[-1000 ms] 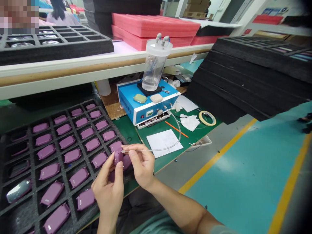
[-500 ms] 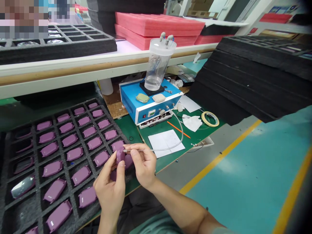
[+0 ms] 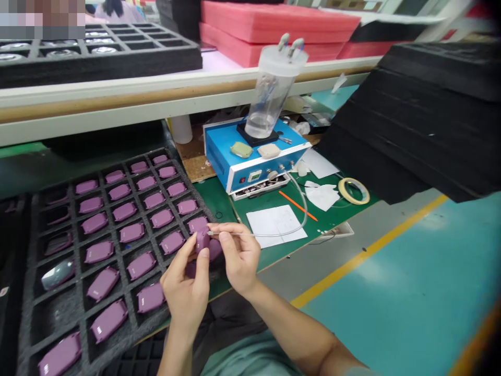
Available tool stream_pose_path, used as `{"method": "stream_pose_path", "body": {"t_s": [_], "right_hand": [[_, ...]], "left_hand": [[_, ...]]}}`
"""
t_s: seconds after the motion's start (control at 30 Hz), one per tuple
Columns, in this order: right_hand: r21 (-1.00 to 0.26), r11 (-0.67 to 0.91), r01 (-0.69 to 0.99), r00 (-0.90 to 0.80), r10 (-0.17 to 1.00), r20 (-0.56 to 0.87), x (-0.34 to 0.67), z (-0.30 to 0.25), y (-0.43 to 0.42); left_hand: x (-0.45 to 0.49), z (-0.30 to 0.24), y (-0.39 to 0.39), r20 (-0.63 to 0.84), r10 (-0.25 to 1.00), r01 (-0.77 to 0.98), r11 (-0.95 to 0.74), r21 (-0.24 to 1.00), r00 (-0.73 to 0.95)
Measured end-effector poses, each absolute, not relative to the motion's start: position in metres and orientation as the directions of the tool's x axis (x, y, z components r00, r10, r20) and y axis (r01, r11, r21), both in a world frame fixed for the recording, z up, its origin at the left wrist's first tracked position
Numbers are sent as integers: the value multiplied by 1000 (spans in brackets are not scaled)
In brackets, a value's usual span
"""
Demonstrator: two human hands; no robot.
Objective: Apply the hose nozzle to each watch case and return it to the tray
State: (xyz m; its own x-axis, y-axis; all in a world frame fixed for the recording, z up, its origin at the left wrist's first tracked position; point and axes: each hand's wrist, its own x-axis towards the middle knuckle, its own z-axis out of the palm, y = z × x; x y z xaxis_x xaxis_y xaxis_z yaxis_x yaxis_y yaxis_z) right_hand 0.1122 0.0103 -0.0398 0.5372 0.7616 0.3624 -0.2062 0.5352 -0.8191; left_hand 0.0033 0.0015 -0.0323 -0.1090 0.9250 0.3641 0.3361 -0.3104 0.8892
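Observation:
My left hand (image 3: 183, 295) holds a small purple casing (image 3: 202, 241) upright between thumb and fingers, just above a black foam tray (image 3: 29, 313). My right hand (image 3: 239, 256) pinches a slim metal-tipped nozzle (image 3: 213, 233), and its tip sits at the casing's upper edge. A clear tube (image 3: 301, 209) runs from the nozzle to a blue bench unit (image 3: 254, 167). Rows of similar purple casings (image 3: 172, 242) fill the tray's cells below my hands, and one silvery piece (image 3: 58, 275) lies at its left. My fingers hide most of the held casing.
A clear plastic jar (image 3: 272, 94) stands on the blue unit. Paper (image 3: 276, 225), an orange pencil (image 3: 298, 205) and masking tape (image 3: 354, 190) lie on a green mat (image 3: 215, 201). Black foam stacks (image 3: 415, 125) overhang at right; a white shelf edge (image 3: 156, 99) runs behind.
The whole scene has shifted right and upward in the picture as my head turned. My hands keep the same hold on the casing and the nozzle.

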Motion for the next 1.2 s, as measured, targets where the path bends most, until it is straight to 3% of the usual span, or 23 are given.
{"method": "stream_pose_path", "body": {"t_s": [0.83,1.2], "right_hand": [[-833,505,-227,537,778,326,111,-37,8],[-900,419,-123,578,767,278,113,-40,-9]], "left_hand": [[3,-30,-2,332,937,349,-276,896,-111],[14,-24,-20,384,921,403,-327,855,-68]]}}
